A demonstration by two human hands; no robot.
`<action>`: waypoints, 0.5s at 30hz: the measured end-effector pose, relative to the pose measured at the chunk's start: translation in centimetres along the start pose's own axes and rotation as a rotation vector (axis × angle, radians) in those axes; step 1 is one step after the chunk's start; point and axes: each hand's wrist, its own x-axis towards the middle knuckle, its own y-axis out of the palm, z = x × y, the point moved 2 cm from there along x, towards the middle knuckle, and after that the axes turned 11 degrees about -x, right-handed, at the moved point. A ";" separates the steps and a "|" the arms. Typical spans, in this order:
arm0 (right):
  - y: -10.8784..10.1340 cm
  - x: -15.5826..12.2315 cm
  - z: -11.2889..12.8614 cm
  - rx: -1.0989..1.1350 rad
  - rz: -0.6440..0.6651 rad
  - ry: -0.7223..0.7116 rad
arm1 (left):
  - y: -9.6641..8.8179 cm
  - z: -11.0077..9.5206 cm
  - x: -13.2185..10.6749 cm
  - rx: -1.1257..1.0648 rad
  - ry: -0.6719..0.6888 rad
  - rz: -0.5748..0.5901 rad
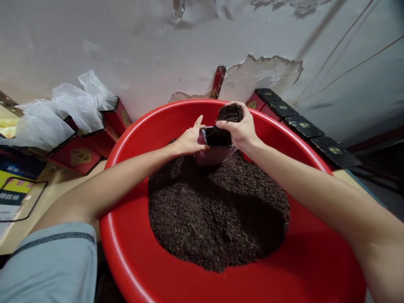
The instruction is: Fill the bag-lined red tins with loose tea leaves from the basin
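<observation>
The red basin (pixel 126 235) fills the lower centre of the head view and holds a broad mound of dark loose tea leaves (pixel 217 214), which covers the basin floor from the centre toward 12 o'clock. At the 12 o'clock edge of the mound, a small pouch (pixel 214 149) with a dark glossy mouth and a reddish lower body stands partly sunk in the leaves, its opening facing up. The left hand (pixel 189 141) grips the pouch at its 9 o'clock side; the fingers are clenched on the pouch rim, with the thumb raised above the mouth. The right hand (pixel 241 128) is at the 3 o'clock side of the pouch, touching its rim; its fingers are curled around a heaped handful of tea leaves (pixel 231 112), held directly above the pouch opening. Both forearms reach in over the near rim of the basin from 7 and 4 o'clock. A light blue sleeve (pixel 50 265) shows at 8 o'clock. On the table (pixel 57 176), at 10 o'clock from the basin, stand open red boxes (pixel 82 155) lined with clear plastic bags (pixel 69 109). At 2 o'clock, a row of black-lidded boxes (pixel 303 126) runs along a peeling wall (pixel 158 50). A red handle-like piece (pixel 218 82) leans on the wall at 12 o'clock.
</observation>
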 end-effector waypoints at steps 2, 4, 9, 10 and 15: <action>0.8 0.3 -0.8 0.003 -0.039 -0.003 | 0.0 0.1 -0.4 0.000 -0.015 0.034; 1.4 0.2 -1.1 0.030 -0.066 -0.004 | 0.1 0.3 -0.7 0.013 -0.017 0.060; 2.4 -0.2 -0.4 0.147 -0.087 0.078 | 0.3 0.2 -0.7 0.005 0.018 0.082; 2.5 -0.3 -0.3 0.158 -0.087 0.094 | 0.3 0.1 -0.7 0.001 0.036 0.088; 2.9 -0.5 0.3 0.142 -0.066 0.110 | 0.5 0.0 -0.6 0.083 0.088 0.117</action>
